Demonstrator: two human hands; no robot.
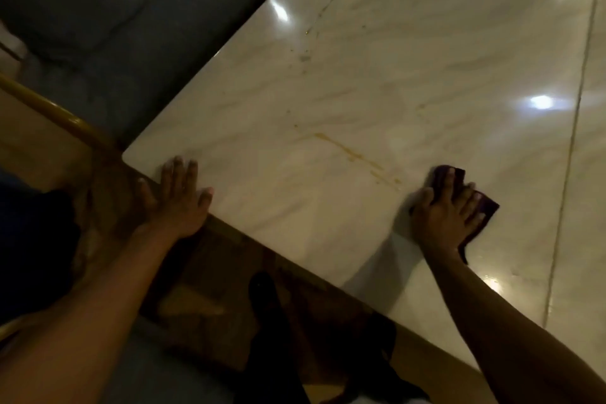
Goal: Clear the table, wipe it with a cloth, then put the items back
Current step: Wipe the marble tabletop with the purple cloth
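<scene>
— Wiping step now? Cloth where?

— On the pale marble desk, near the front edge, flat under the right hand. Fingers spread and nearly straight, pressing down, not curled round the fabric. Left hand open too, flat at the desk corner, holding nothing, likely only for support.

— How to wipe well from here?

— Keep the palm weight even, so the whole cloth touches. Better to move in long overlapping strokes toward the yellowish streak just beside the cloth, then farther to the marks near the far edge. Press harder on dried spots. Fold the cloth when one side looks dirty.

— Any risk?

— Cloth may bunch under straight fingers; perhaps pinch one edge a little. Desk surface in view carries no items, so probably free to sweep across.
</scene>
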